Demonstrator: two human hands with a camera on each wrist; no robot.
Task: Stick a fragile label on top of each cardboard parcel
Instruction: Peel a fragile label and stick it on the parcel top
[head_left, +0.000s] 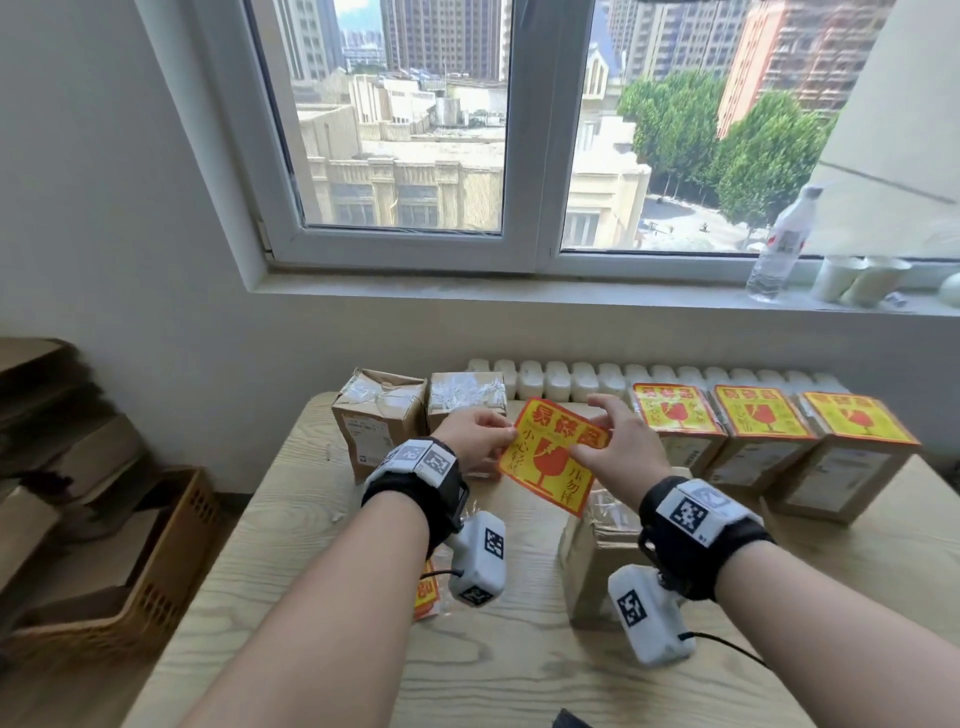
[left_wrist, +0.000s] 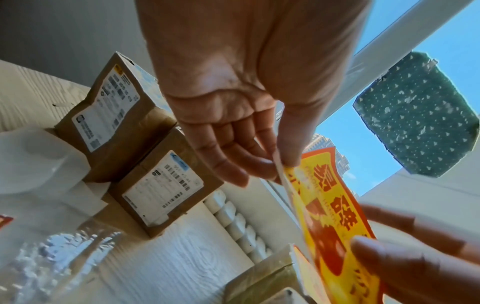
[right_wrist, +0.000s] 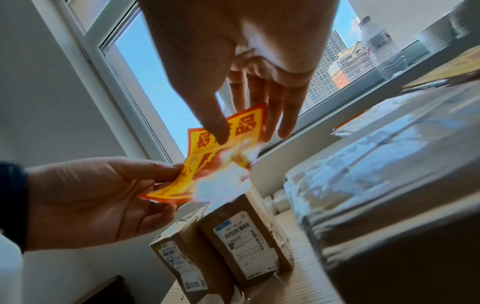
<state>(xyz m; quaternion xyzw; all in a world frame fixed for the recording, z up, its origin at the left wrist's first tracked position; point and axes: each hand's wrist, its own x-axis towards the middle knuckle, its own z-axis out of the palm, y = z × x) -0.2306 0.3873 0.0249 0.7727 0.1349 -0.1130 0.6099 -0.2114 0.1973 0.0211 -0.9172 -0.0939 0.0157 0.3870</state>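
Both hands hold a yellow-and-red fragile label in the air over a taped, unlabelled parcel on the table. My left hand pinches the label's left edge between thumb and fingers. My right hand pinches the label near its top right, thumb in front, index finger behind, other fingers straight. Two bare parcels stand at the back left. Three parcels at the back right carry labels on top. More labels lie under my left wrist.
The wooden table backs onto a white radiator below the window sill. A water bottle and paper cups stand on the sill at the right. Cardboard boxes and a crate sit on the floor at the left.
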